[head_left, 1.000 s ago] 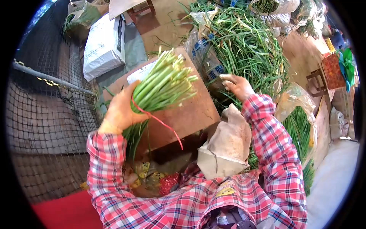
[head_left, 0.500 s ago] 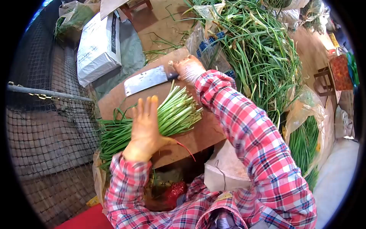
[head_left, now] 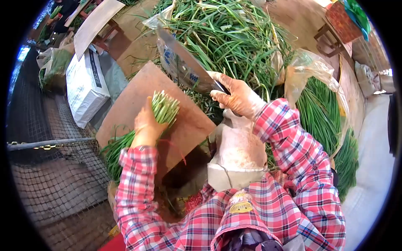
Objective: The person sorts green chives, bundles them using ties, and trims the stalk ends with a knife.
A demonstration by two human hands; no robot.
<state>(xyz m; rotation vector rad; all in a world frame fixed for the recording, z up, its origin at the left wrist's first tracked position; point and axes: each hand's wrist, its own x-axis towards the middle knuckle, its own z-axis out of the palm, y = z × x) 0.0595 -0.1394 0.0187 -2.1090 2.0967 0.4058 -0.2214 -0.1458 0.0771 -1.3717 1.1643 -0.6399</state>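
Note:
My left hand is closed around a bundle of chives, their pale cut ends pointing up and to the right. The green leaves hang out below and left of my wrist, over the edge of a brown board. My right hand grips the dark handle of a cleaver. The cleaver is raised off the board, its blade slanting up and left in front of the leaf heap. A thin red strand shows just right of my left wrist.
A large heap of loose green leaves lies beyond the board. At right stands a plastic bag with more green stalks. A white package, netting and a metal bar are at left.
My right hand has lifted the cleaver off the board and moved right. My left hand has gone from spread fingers over the chives to gripping the bundle, now tilted up. The view has shifted.

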